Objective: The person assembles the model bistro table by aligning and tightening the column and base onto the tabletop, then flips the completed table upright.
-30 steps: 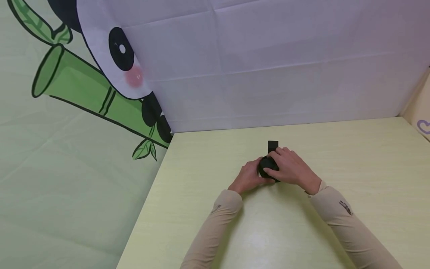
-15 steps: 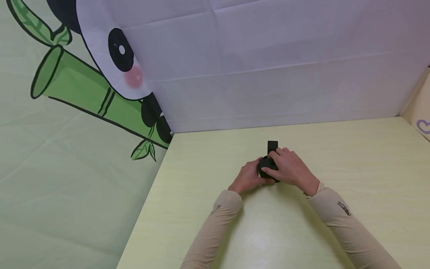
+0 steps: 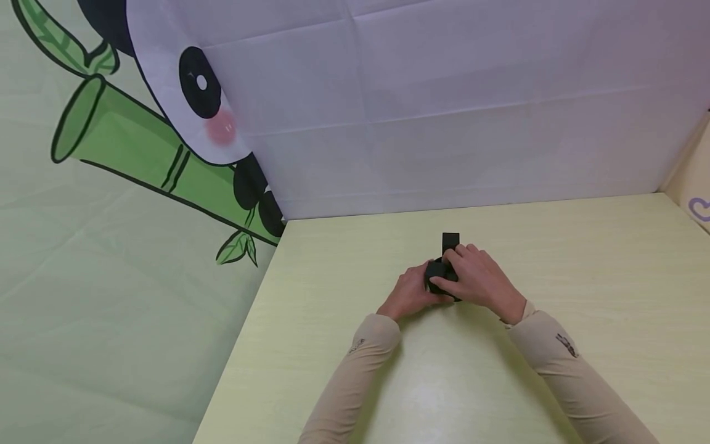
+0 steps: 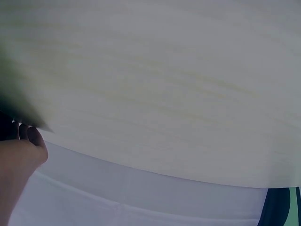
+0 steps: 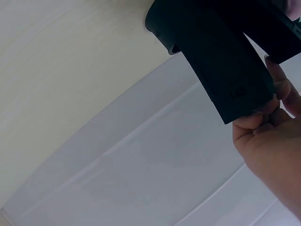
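Note:
A small black object with a rounded body (image 3: 436,271) sits near the middle of the table, and a flat black strip (image 3: 450,242) sticks out behind it. My left hand (image 3: 413,291) grips its left side, fingers behind and thumb in front. From the right, my right hand (image 3: 481,276) pinches it between thumb and fingers. In the right wrist view, a broad flat dark piece (image 5: 225,70) carries faint marks near its end, and its other end curves like a loop or roll. Only part of the left hand (image 4: 21,157) shows in the left wrist view.
The pale wood-grain table (image 3: 582,265) ends at a white cloth backdrop (image 3: 444,135). Printed fabric with a green bamboo drawing (image 3: 138,142) hangs at the left. A light panel with a purple heart outline (image 3: 700,209) stands at the right edge.
The black body turns slightly leftward: its top looked round and now shows a squarer face. My right hand shifts a little left with it; my left hand stays put.

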{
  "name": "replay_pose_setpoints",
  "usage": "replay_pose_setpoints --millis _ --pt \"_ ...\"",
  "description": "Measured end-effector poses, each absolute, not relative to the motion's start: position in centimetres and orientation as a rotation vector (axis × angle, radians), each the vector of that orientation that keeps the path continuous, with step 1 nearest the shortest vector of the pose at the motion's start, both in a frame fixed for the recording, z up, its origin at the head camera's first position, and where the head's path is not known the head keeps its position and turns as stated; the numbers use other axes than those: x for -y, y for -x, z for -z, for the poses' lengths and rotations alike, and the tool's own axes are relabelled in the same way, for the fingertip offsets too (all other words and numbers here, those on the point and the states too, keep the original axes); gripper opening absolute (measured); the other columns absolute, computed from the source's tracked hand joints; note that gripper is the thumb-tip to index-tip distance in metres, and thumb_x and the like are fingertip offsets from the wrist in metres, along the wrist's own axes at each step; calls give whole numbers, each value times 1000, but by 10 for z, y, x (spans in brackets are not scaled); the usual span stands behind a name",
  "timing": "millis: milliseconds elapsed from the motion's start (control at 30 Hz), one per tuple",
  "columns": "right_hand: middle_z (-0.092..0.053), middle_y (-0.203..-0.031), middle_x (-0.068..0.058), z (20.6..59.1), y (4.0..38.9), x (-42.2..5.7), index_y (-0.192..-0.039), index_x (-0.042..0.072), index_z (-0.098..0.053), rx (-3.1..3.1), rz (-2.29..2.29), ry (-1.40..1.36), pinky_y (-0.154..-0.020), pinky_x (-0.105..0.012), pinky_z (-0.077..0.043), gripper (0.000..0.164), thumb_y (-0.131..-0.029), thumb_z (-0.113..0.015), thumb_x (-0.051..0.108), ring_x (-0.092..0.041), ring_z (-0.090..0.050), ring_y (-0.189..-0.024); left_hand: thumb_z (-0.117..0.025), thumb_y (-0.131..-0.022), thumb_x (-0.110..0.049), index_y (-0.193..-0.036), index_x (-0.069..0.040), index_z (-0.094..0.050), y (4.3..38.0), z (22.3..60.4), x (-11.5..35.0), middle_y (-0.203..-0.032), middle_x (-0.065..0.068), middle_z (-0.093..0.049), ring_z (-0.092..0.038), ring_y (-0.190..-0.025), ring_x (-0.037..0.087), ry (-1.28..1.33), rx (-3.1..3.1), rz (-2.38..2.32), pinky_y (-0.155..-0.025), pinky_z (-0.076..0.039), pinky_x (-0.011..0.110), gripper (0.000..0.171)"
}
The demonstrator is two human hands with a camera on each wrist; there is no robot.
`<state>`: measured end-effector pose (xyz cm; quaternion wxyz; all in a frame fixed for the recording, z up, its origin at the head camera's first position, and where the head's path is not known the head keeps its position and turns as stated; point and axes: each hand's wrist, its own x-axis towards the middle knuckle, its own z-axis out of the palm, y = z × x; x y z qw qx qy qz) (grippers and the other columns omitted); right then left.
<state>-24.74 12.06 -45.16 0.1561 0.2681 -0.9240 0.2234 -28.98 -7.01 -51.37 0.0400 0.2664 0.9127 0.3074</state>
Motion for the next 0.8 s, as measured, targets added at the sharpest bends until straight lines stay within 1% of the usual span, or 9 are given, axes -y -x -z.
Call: replay_pose_setpoints --millis 100,200,300,367,433,500,567,700,800 --pt "-59 -86 -7 452 247 -121 -99 3 -67 2636 -638 -757 -67 -42 -44 29 -90 -78 29 -27 -51 -76 -87 -84 -44 -135 -21 -58 290 514 70 -120 -4 -69 -62 -104 9 -810 -2799 -948 -95 -48 32 63" --pt "-58 -84 -6 453 246 -121 -96 4 -66 2626 -631 -757 -66 -41 -43 27 -90 -79 28 -27 -51 -75 -87 -84 -44 -133 -21 -59 289 513 70 -118 -4 -69 -62 -102 8 -806 -2805 -956 -94 -48 32 61" --pt "-59 -84 -6 453 247 -121 -94 5 -65 2624 -627 -767 -67 -41 -44 31 -90 -81 32 -27 -52 -75 -87 -84 -44 -133 -22 -59 289 513 71 -118 -5 -69 -62 -103 8 -809 -2806 -960 -95 -48 34 61" --pt "-60 -87 -8 452 247 -121 -100 4 -68 2628 -628 -787 -68 -42 -44 31 -91 -79 31 -28 -53 -77 -87 -84 -44 -136 -21 -58 288 513 71 -121 -4 -69 -63 -106 10 -806 -2808 -953 -96 -47 34 63" --pt "-59 -90 -9 451 247 -121 -113 2 -70 2642 -627 -828 -71 -43 -44 32 -92 -75 25 -30 -53 -81 -87 -85 -44 -141 -20 -56 287 513 72 -125 -2 -68 -63 -110 12 -801 -2814 -936 -99 -47 35 68" --pt "-57 -92 -10 449 248 -121 -127 2 -69 2661 -630 -881 -72 -44 -43 39 -90 -70 17 -30 -51 -83 -86 -85 -45 -145 -19 -54 287 514 72 -129 -1 -67 -62 -114 14 -792 -2825 -914 -101 -46 36 73" --pt "-53 -91 -9 448 249 -122 -135 4 -67 2681 -623 -934 -72 -43 -42 48 -87 -65 10 -29 -48 -82 -86 -85 -45 -147 -18 -52 287 514 73 -130 1 -67 -62 -116 16 -788 -2837 -893 -103 -45 37 76" --pt "-51 -88 -7 447 250 -122 -132 6 -69 2682 -604 -972 -69 -41 -40 43 -90 -64 6 -27 -45 -79 -86 -85 -46 -150 -19 -51 285 514 73 -132 1 -66 -61 -118 18 -794 -2833 -885 -105 -43 38 78" --pt "-51 -85 -7 447 250 -122 -128 6 -70 2659 -588 -968 -69 -40 -40 37 -91 -65 5 -27 -45 -78 -86 -84 -46 -150 -20 -51 285 513 74 -133 -1 -65 -60 -120 16 -791 -2816 -914 -105 -44 35 79"
